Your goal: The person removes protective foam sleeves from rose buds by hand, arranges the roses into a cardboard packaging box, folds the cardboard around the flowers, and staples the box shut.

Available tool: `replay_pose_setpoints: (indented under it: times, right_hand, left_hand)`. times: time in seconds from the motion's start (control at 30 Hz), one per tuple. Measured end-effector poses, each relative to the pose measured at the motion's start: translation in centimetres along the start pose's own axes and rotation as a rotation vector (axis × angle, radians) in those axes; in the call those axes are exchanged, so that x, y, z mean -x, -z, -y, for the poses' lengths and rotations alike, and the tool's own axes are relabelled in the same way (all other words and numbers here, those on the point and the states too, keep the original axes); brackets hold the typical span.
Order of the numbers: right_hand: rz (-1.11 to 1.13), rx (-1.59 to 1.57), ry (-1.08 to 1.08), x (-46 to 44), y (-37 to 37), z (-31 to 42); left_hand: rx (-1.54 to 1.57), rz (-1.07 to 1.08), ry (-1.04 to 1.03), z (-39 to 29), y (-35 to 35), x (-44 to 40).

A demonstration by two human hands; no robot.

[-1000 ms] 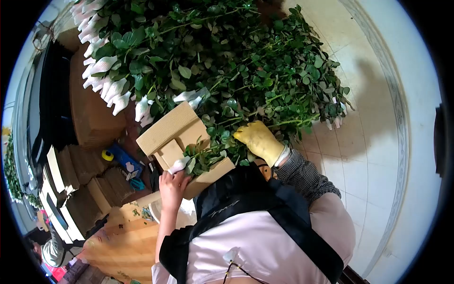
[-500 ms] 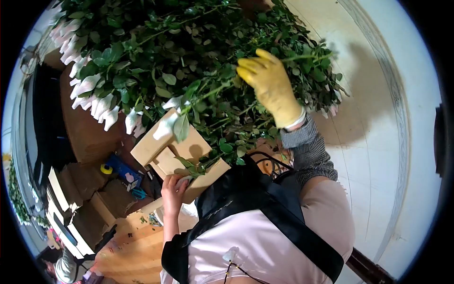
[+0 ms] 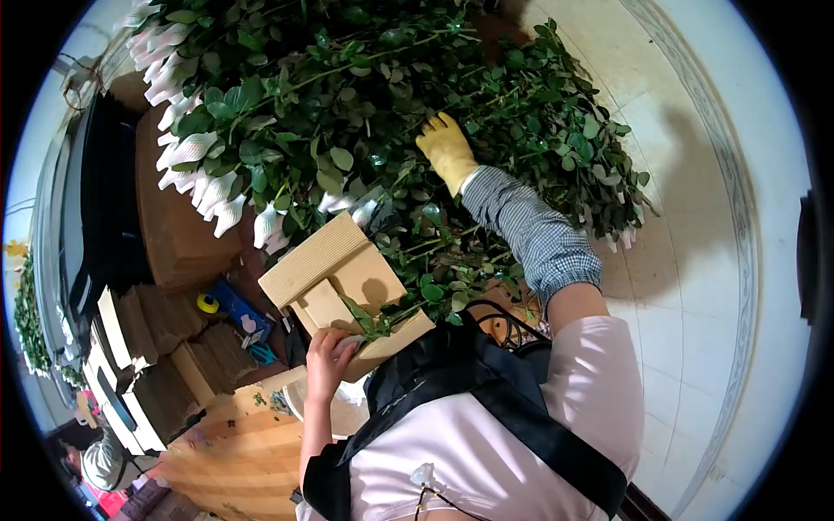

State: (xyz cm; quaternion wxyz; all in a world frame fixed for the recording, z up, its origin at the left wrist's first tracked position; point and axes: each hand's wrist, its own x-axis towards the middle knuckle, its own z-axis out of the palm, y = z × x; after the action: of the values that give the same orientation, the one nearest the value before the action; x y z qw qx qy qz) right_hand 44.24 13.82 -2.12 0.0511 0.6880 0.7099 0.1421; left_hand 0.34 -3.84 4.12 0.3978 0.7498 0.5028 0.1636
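Note:
My bare left hand (image 3: 327, 354) is closed on a pale rose head (image 3: 348, 346) at the near edge of a cardboard box (image 3: 317, 260). That rose's leafy stem (image 3: 378, 326) runs right across the box. My right hand (image 3: 447, 154), in a yellow glove, reaches into the big pile of leafy rose stems (image 3: 347, 95). Its fingers bend down among the leaves; the fingertips and anything in them are hidden. A white-netted rose head (image 3: 365, 210), partly blurred, shows just past the box. Many rose heads in white foam nets (image 3: 195, 149) line the pile's left side.
Flattened cardboard (image 3: 178, 208) is stacked at the left, with more cartons (image 3: 156, 326) below. A yellow tape roll (image 3: 208, 302), a blue box (image 3: 236, 306) and teal scissors (image 3: 261, 352) lie nearby. A white bucket (image 3: 300, 395) stands beside my left forearm. Another person (image 3: 104, 460) is at lower left.
My right hand has moved left and further into the pile, arm stretched out. The netted rose it carried above the box is no longer there. My left hand keeps its hold.

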Motion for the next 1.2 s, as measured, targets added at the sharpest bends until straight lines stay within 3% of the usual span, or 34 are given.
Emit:
replay_pose_setpoints:
  times: [0.03,0.07,0.17,0.2,0.3,0.37,0.43,0.5,0.57,0.63,0.77,0.83,0.87,0.97,1.07,1.17,1.2]
  right_hand:
    - [0.182,-0.067,0.037,-1.2,1.9,-0.5]
    - [0.189,-0.159,-0.007,-1.7,3.8,-0.8]
    - [-0.448,-0.283,-0.006,-0.7,10.5,-1.2]
    - [-0.487,-0.296,0.002,-0.3,11.1,-1.7]
    - [-0.167,-0.33,-0.046,0.9,12.8,-3.3]
    - [-0.388,-0.341,-0.014,1.9,14.2,-3.8]
    - [-0.341,-0.447,-0.127,2.6,16.3,-3.7]
    - [-0.477,-0.609,-0.082,2.6,13.1,-5.0]
    - [-0.659,-0.566,0.029,2.4,14.4,-5.0]
    - [-0.769,-1.101,0.004,2.8,15.8,-2.8]
    - [-0.425,-1.008,0.054,5.7,18.4,-2.6]
    - [-0.44,-1.328,0.182,7.3,20.3,-2.3]
    - [-0.332,-1.516,0.044,8.3,22.2,-1.2]
    - [-0.5,-1.104,0.536,8.3,18.8,-1.4]
    - [-0.15,-1.153,0.23,13.0,12.9,4.3]
    - [0.248,-0.611,0.345,15.0,9.7,8.1]
    - [0.079,-0.576,0.247,16.1,7.1,9.5]
  left_hand:
    - [0.009,-0.003,-0.003,0.0,0.2,-0.2]
    - [0.01,-0.018,-0.003,0.0,0.2,-0.5]
    - [-0.02,-0.003,-0.004,0.2,0.1,-0.3]
    - [-0.026,-0.001,-0.022,0.2,0.1,-0.4]
    - [-0.015,-0.023,-0.033,0.0,0.3,-0.5]
    - [-0.002,-0.015,-0.051,0.0,0.3,-0.3]
    - [-0.013,-0.049,-0.052,0.6,-0.2,-0.1]
    - [-0.017,-0.016,-0.047,0.2,0.1,-0.2]
    - [0.001,-0.044,-0.062,0.6,0.0,-0.6]
    - [0.035,-0.024,-0.051,0.7,0.0,-0.1]
    - [0.027,-0.049,-0.079,0.4,0.2,-0.1]
    - [0.023,-0.053,-0.068,0.3,0.3,0.0]
    - [0.044,-0.055,-0.051,0.4,0.2,0.0]
    - [0.025,-0.081,-0.055,0.8,-0.2,0.1]
    - [-0.141,-0.098,-0.1,1.1,-0.5,0.6]
    - [-0.393,-0.091,-0.13,-0.1,0.0,0.9]
    - [-0.28,-0.13,-0.067,0.3,-0.4,1.0]
